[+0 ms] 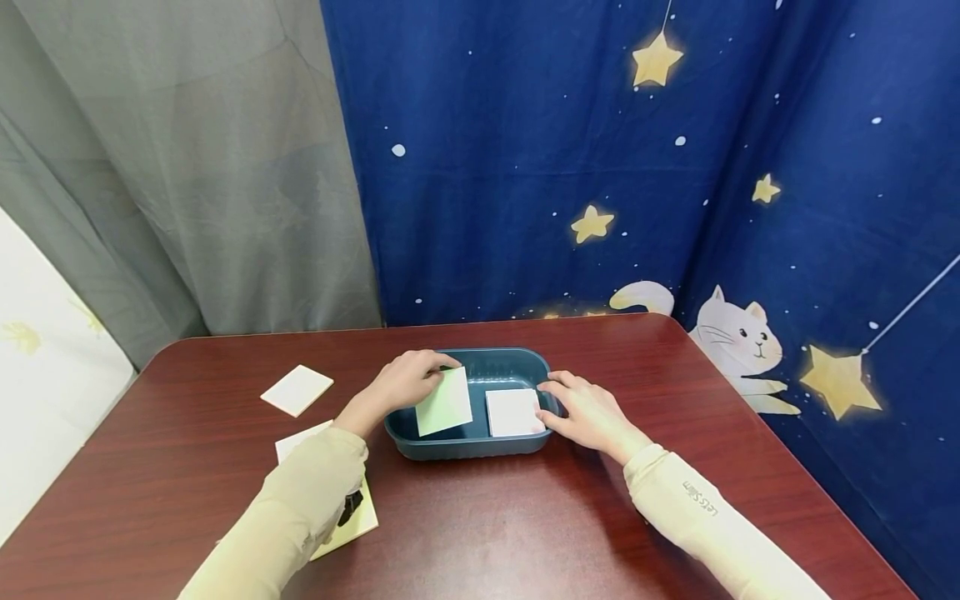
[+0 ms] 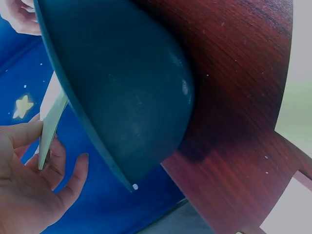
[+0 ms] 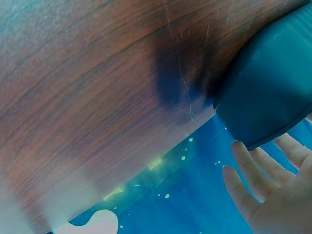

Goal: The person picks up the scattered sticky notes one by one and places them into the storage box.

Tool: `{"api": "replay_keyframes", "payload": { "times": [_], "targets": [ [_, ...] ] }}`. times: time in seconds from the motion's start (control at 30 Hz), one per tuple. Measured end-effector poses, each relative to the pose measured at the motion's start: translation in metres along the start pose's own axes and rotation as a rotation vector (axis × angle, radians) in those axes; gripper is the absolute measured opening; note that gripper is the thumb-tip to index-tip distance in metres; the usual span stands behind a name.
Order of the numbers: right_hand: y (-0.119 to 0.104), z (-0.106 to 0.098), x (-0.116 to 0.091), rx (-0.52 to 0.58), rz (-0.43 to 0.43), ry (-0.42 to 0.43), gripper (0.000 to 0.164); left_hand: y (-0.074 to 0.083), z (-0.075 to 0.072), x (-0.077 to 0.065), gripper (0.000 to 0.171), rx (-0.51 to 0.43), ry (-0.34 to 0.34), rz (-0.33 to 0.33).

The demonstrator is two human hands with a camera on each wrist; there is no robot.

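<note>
Grey curtain (image 1: 225, 167), left; navy curtain (image 1: 510, 167), printed with yellow stars (image 1: 656, 60) and a white cat (image 1: 738, 337), centre to right; reddish-brown wood-grain table (image 1: 465, 533), far corners rounded, glossy top reflecting light.

Table (image 1: 480, 533) (reddish-brown), teal basin (image 1: 472, 451), paper squares (image 1: 297, 390)

The left sleeve (image 1: 277, 525) and right sleeve (image 1: 731, 533) are long, cream and creased; grey lettering (image 1: 701, 498) runs lengthwise on the right one, and a small black piece (image 1: 350, 507) shows at the left one's edge.
</note>
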State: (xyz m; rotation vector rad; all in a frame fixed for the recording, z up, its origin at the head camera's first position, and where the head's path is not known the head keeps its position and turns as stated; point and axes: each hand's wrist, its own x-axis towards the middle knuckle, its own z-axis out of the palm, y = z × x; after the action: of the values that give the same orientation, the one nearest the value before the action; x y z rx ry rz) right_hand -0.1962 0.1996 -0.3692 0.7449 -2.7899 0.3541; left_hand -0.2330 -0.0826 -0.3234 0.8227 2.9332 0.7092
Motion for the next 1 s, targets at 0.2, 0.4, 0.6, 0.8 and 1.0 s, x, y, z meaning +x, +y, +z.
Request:
{"api": "replay_keyframes", "payload": {
  "times": [0.2,0.4,0.6,0.8,1.0],
  "targets": [
    [0.000,0.000,0.000,0.002,-0.004,0.005,0.041,-0.002,0.004,0.003,0.031,0.000,-0.017,-0.018],
    [0.000,0.001,0.000,-0.002,-0.002,0.011,0.041,-0.003,0.007,0.005,0.032,0.006,-0.027,-0.033],
    [-0.001,0.000,0.000,0.002,-0.001,0.014,0.040,-0.006,0.012,0.008,0.031,0.013,-0.054,-0.019],
    [-0.001,0.000,0.000,-0.005,-0.002,0.012,0.040,-0.008,0.017,0.010,0.032,0.024,-0.099,-0.042],
    [-0.002,-0.001,0.000,0.006,-0.003,0.016,0.039,-0.013,0.020,0.013,0.035,0.046,-0.129,-0.044]
  ]
}}
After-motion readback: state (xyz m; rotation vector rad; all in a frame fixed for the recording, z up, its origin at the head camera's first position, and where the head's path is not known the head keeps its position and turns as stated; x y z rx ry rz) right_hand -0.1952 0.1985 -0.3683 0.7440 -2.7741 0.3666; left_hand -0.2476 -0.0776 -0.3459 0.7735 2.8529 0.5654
